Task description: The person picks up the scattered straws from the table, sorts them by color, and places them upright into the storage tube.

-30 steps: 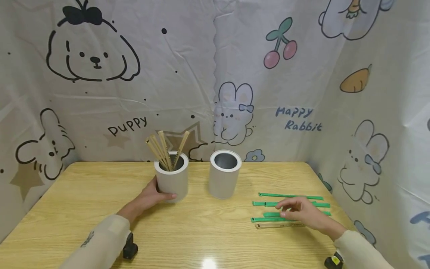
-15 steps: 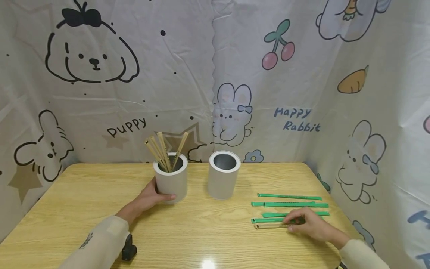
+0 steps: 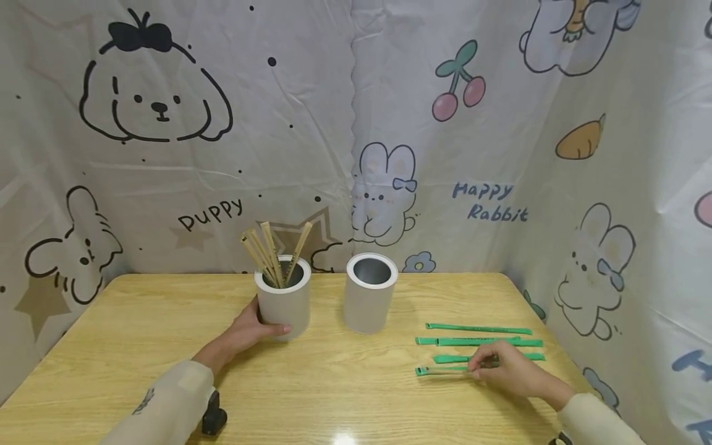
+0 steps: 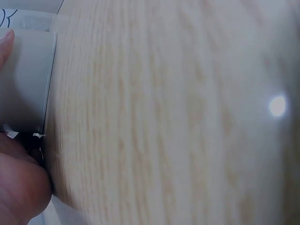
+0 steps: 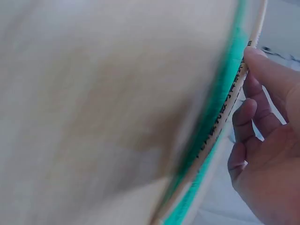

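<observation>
My left hand (image 3: 245,332) grips the side of a white cylindrical cup (image 3: 292,312), its thumb across the front. Several tan paper-wrapped straws (image 3: 272,253) stand in that cup, leaning apart. In the right wrist view, my right hand (image 5: 276,131) pinches another tan straw (image 5: 216,129), printed with black characters, between thumb and finger. That straw lies over the nearest green wrapped straw (image 3: 423,371) in the head view, nearly parallel to it. Behind it, more green straws (image 3: 478,329) are laid in rows across the table.
A second white cup (image 3: 367,306) stands right of the first, with no straw showing above its rim. The wooden table (image 3: 167,309) meets a printed cloth backdrop (image 3: 311,142) at the back. Cloth also hangs along the right side.
My right hand has come down to the nearest tan straw and pinched it, lifting it back toward the green one behind. My left hand stays on its cup.
</observation>
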Demonstrator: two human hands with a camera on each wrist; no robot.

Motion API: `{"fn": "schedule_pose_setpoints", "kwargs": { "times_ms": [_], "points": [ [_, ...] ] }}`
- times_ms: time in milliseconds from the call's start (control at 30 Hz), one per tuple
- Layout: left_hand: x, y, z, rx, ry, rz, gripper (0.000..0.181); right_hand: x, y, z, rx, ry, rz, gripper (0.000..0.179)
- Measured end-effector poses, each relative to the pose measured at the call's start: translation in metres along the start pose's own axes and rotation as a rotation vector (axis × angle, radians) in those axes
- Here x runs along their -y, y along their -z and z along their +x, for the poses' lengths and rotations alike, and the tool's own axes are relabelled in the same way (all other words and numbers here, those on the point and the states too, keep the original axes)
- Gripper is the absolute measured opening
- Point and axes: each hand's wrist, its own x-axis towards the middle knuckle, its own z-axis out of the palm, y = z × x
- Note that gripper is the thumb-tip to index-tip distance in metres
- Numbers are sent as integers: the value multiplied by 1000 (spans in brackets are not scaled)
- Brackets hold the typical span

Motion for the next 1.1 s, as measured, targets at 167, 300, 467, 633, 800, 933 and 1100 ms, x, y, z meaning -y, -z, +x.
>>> {"fn": "schedule_pose_setpoints", "kwargs": {
  "times_ms": [167, 300, 467, 633, 800, 933, 1100],
  "points": [
    [1, 0, -1, 2, -4, -7, 116, 36, 19, 18, -51, -70, 159, 23],
    [1, 2, -1, -5, -2, -3, 116, 76, 24, 47, -137, -79, 336, 18],
    [0, 1, 0, -2, -11, -5, 117, 133, 17, 94, -217, 80, 711, 21],
    [1, 0, 2, -9, -1, -9, 117, 194, -2, 144, -241, 233, 1048, 12],
    [3, -1, 3, -17, -14, 2, 116, 233, -25, 191, -290, 252, 1210, 8],
    [4, 0, 3, -22, -22, -4, 115, 245, -44, 223, -349, 196, 1259, 25],
    [5, 1, 3, -23, -27, -5, 115, 241, -70, 252, -421, 125, 1276, 40]
  ]
}}
